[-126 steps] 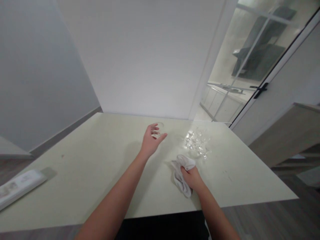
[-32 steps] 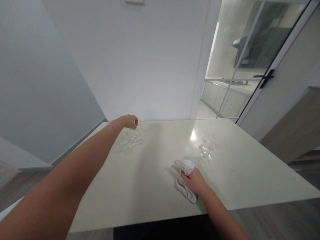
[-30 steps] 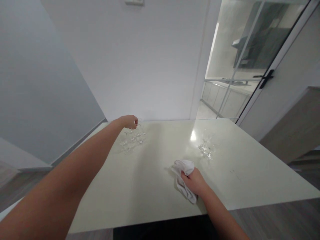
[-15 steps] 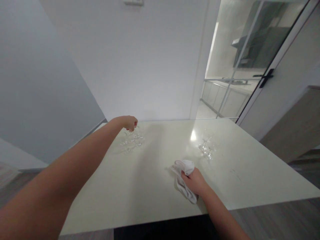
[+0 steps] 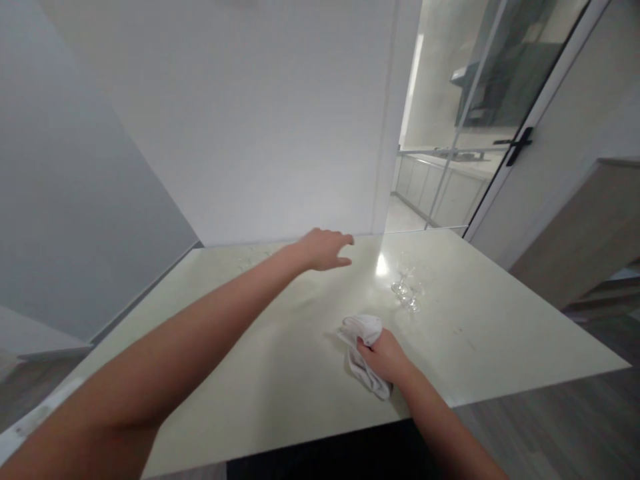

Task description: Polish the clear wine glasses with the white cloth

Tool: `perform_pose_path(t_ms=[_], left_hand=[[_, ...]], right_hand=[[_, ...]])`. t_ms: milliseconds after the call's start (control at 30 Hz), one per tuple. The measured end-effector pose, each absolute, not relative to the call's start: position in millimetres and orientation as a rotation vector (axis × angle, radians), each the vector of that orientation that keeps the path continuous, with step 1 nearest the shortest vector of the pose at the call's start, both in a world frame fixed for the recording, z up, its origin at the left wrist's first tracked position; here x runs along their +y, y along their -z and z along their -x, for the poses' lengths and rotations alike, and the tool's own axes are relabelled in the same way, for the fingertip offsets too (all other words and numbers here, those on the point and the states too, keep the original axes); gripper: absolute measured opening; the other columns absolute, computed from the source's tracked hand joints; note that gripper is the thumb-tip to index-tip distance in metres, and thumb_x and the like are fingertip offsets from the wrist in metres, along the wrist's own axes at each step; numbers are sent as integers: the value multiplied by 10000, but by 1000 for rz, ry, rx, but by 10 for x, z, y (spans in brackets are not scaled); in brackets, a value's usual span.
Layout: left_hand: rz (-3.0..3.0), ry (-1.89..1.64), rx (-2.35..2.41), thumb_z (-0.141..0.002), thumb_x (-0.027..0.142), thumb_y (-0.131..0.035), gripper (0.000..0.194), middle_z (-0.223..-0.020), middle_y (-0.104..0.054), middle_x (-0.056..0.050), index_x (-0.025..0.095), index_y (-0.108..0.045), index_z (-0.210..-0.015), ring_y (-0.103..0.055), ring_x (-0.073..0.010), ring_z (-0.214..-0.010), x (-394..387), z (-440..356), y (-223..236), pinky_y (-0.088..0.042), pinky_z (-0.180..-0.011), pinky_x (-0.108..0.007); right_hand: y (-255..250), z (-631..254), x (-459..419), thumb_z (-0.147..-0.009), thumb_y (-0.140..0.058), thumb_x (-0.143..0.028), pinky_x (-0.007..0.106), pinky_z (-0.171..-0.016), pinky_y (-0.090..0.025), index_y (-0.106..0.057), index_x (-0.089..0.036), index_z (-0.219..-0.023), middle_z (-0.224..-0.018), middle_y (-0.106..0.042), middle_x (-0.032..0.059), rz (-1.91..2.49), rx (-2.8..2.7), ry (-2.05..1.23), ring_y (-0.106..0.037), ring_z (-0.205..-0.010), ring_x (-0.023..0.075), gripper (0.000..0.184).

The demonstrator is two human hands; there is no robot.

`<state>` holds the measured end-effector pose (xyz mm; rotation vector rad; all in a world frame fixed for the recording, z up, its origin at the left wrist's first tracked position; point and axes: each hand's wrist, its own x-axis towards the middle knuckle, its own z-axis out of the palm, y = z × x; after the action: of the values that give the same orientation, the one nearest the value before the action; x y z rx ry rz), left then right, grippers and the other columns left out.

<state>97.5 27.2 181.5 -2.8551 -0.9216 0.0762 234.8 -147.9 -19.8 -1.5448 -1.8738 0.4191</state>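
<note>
My left hand (image 5: 327,250) is stretched over the far middle of the white table, thumb and fingers apart and nothing between them. To its right, a few clear stemmed glasses (image 5: 407,288) stand close together on the table. More clear glassware (image 5: 250,259) sits at the far left, mostly hidden behind my left forearm. My right hand (image 5: 385,357) is closed on a crumpled white cloth (image 5: 364,328), which rests on the table near the front edge.
The white table (image 5: 310,373) reaches a pale wall (image 5: 280,133) at its far edge. A glass-paned door (image 5: 450,160) with a black handle (image 5: 520,143) stands at the far right. Faint marks (image 5: 465,337) show on the tabletop at right.
My left hand has moved right, away from the left glassware toward the right group, and its fingers have opened. My right hand keeps hold of the cloth. The view has shifted slightly.
</note>
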Motion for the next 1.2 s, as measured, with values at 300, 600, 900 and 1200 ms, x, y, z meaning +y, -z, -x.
perform_pose_path(t_ms=[300,600,900,1200], left_hand=[[3013,16,-418,-851,580,-596,533,-1258,-615,-149,279,-560,-1290,-531,-326,-1182,-206,-2270,-1446,-416,-942,-451],[3119,-29,-442,-819,477,-685,295,-1173,-612,-105,217,-697,-957,-491,-300,-1160,-150,-2323,-1351,-453,-871,-392],[3265,156,-354,-796,390,-741,233,-1019,-620,-88,174,-696,-871,-565,-224,-997,-21,-2251,-1234,-429,-819,-288],[3355,299,-379,-773,357,-769,216,-954,-611,-63,162,-705,-840,-600,-182,-865,44,-2035,-1282,-424,-782,-265]], right_hand=[[186,-2353,-1492,-859,-516,-168,331,-1040,-466,-629,-294,-1227,-1240,-696,7,1527,-1854,-419,-623,-1186,218,405],[233,-2333,-1472,-838,-534,-158,322,-988,-478,-654,-250,-1162,-1167,-719,34,1530,-1903,-383,-647,-1112,229,357],[185,-2336,-1474,-842,-531,-154,339,-1006,-482,-623,-300,-1228,-1244,-693,8,1511,-1893,-420,-625,-1178,225,423],[187,-2348,-1484,-852,-520,-154,343,-998,-492,-638,-288,-1225,-1203,-712,25,1517,-1895,-436,-644,-1147,226,413]])
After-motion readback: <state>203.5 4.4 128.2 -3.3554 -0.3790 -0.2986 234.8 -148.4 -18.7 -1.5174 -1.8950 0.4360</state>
